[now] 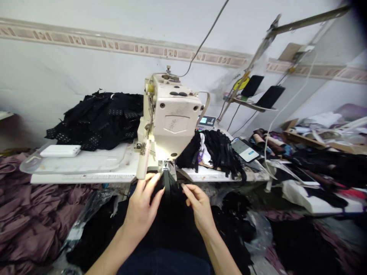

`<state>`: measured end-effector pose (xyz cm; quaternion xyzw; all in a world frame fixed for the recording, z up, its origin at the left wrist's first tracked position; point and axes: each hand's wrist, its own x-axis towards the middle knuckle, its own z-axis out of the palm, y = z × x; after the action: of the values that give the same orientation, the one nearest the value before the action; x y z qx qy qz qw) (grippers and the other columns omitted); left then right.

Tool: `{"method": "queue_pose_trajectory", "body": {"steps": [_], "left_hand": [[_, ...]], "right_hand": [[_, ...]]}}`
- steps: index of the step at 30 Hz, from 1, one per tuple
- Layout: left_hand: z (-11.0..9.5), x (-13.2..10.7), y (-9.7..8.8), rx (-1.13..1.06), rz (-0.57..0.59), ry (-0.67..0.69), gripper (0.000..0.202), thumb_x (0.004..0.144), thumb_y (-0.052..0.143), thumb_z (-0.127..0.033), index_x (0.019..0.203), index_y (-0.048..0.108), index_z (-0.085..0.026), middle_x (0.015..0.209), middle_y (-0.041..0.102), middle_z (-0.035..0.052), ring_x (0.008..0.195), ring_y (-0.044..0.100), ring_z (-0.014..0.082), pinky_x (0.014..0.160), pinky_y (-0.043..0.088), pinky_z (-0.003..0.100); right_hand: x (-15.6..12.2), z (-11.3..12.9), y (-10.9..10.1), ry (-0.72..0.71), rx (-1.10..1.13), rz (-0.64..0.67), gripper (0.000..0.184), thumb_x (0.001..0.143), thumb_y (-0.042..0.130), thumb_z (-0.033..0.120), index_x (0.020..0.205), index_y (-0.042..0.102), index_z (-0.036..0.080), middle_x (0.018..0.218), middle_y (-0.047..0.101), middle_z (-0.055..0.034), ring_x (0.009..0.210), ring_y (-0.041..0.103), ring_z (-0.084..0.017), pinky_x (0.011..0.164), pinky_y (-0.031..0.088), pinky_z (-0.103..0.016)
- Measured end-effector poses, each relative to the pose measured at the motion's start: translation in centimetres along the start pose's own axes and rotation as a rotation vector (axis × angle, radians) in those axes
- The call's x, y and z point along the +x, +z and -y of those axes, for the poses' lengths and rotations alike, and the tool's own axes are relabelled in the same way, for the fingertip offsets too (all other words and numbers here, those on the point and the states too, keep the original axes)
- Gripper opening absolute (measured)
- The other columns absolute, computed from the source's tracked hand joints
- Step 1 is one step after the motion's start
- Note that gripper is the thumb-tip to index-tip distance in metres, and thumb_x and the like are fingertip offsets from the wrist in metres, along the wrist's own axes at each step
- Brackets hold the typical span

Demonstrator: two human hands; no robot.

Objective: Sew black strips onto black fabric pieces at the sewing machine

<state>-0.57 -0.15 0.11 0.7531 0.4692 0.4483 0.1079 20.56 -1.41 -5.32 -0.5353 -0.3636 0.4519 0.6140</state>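
A cream industrial sewing machine (pixel 172 114) stands ahead, with its metal presser foot (pixel 164 166) low in the middle of the view. A narrow black fabric strip (pixel 167 183) runs from under that foot down between my hands. My left hand (pixel 142 206) grips black fabric beside the strip, fingertips close to it. My right hand (pixel 199 208) pinches the fabric's edge between thumb and forefinger, a little farther from the foot. Black cloth (pixel 172 229) fills my lap below both hands and hides what lies beneath.
A heap of studded black fabric (pixel 97 122) lies left of the machine, and black strips (pixel 219 152) lie right of it. A white power bank (pixel 60 151) sits on a clear plastic extension table (pixel 83 162). A phone (pixel 245 149) lies farther right, beside cluttered materials.
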Motion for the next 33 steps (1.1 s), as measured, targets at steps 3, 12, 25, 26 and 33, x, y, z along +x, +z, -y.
{"method": "queue_pose_trajectory", "body": {"steps": [3,12,25,26,33], "left_hand": [[1.4,1.0,-0.9,-0.248,0.125,-0.314,0.034,0.099,0.071,-0.045,0.123,0.066,-0.022,0.104,0.071,0.0053,0.084,0.070,0.0187,0.074,0.058,0.030],[2.2,3.0,-0.1,-0.563,0.284,-0.518,0.038,0.089,0.077,-0.055,0.093,0.072,-0.017,0.059,0.049,-0.0077,0.055,0.045,0.0106,0.056,0.037,0.023],[-2.6,-1.0,-1.4,-0.502,0.484,-0.256,0.044,0.105,0.062,-0.038,0.146,0.066,-0.025,0.081,0.067,-0.0026,0.067,0.061,0.0124,0.068,0.051,0.022],[-2.7,-0.8,-1.3,-0.512,0.516,-0.257,0.036,0.106,0.060,-0.040,0.135,0.074,-0.025,0.083,0.071,-0.0011,0.072,0.065,0.0141,0.073,0.053,0.023],[-1.5,1.3,-0.6,-0.333,0.296,-0.204,0.028,0.107,0.060,-0.037,0.097,0.079,-0.020,0.092,0.080,0.0021,0.086,0.076,0.0206,0.078,0.057,0.027]], "right_hand": [[-1.3,0.3,1.0,-0.076,-0.046,-0.019,0.045,0.090,0.080,0.061,0.081,0.074,0.017,0.079,0.070,-0.0031,0.049,0.045,-0.007,0.046,0.034,-0.023],[-2.9,1.0,5.4,0.062,0.090,0.291,0.055,0.076,0.096,0.047,0.078,0.046,0.024,0.084,0.071,0.0001,0.056,0.059,-0.011,0.046,0.043,-0.021],[0.9,9.3,1.0,-0.325,-0.256,0.308,0.015,0.088,0.087,0.037,0.088,0.087,0.022,0.066,0.074,-0.0018,0.043,0.052,-0.011,0.041,0.039,-0.025],[1.6,9.1,1.1,-0.279,-0.257,0.304,0.018,0.087,0.087,0.040,0.087,0.086,0.021,0.065,0.073,-0.0015,0.041,0.048,-0.010,0.039,0.035,-0.024],[5.6,6.6,2.6,-0.266,-0.308,0.235,0.028,0.084,0.084,0.045,0.085,0.085,0.017,0.073,0.077,-0.0060,0.055,0.059,-0.016,0.049,0.044,-0.027]]}}
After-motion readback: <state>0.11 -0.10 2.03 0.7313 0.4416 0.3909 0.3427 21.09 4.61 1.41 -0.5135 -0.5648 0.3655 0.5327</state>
